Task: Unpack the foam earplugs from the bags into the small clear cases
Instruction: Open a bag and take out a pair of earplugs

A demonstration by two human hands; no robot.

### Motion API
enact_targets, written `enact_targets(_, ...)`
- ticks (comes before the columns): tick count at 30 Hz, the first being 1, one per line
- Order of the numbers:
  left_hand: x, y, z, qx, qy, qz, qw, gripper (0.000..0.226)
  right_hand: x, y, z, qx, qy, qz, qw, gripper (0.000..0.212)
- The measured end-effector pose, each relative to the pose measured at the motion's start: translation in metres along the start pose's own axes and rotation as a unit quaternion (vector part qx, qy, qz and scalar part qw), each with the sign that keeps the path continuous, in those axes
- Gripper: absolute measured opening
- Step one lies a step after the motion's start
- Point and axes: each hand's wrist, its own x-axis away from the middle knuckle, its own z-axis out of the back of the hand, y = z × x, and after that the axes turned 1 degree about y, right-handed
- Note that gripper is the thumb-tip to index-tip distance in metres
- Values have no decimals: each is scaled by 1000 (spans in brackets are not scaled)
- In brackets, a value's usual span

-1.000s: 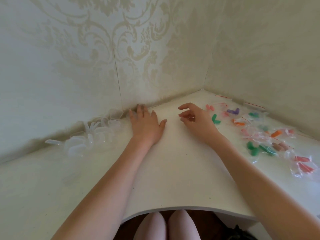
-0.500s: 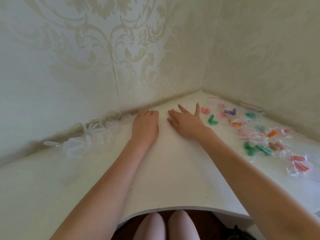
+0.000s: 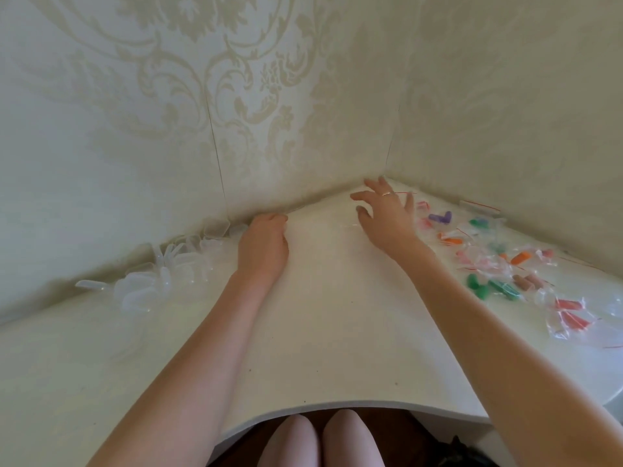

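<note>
I judge nothing unpacked yet: the earplugs sit bagged in the bags point(image 3: 499, 264) right on the worktop point(image 3: 323, 332), cases point(image 3: 161, 274) left by the wall, my right hand point(image 3: 387, 214) spread empty, left hand point(image 3: 263, 244) resting, fingers hidden.

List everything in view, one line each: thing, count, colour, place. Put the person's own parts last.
cases: a cluster, count unclear, clear, left side of the table along the wall.
bags: about ten, clear with red strips, right side of the table.
earplugs: in the bags; purple, green, orange, pink, red, brownish.
table: one, white, set into the corner.
walls: two, cream with a scroll pattern, behind the table.
ring: one, gold, on the right hand.
left hand: flat on the table beside the cases, fingers curled under.
right hand: fingers spread, near the corner, left of the bags.
knees: two, below the table edge.
</note>
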Motion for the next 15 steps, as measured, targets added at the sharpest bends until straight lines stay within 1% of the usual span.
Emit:
enact_targets(3, 3, 5, 0, 2, 5, -17, 1000, 40, 14, 21, 22, 89, 10, -98, 991, 33)
enact_targets(5, 4, 10, -1, -10, -1, -36, 999, 41, 28, 31, 31, 139, -10, -121, 983, 32)
enact_targets(7, 4, 12, -3, -25, -28, -44, 998, 42, 39, 35, 30, 137, -41, -131, 981, 34)
enact_targets(8, 3, 12, -4, -34, -43, -48, 997, 43, 43, 36, 28, 123, -40, -132, 983, 33)
enact_targets(10, 2, 10, -6, -40, -57, -51, 996, 45, 47, 37, 24, 88, 4, -124, 988, 27)
enact_targets(12, 2, 8, -4, -27, -47, -48, 997, 45, 49, 38, 22, 30, 80, -117, 989, 23)
enact_targets(14, 2, 5, -3, -11, -22, -37, 999, 42, 49, 36, 23, -64, 153, -124, 978, 21)
enact_targets(15, 1, 4, -3, -10, -9, -31, 999, 39, 48, 34, 23, -122, 174, -128, 969, 19)
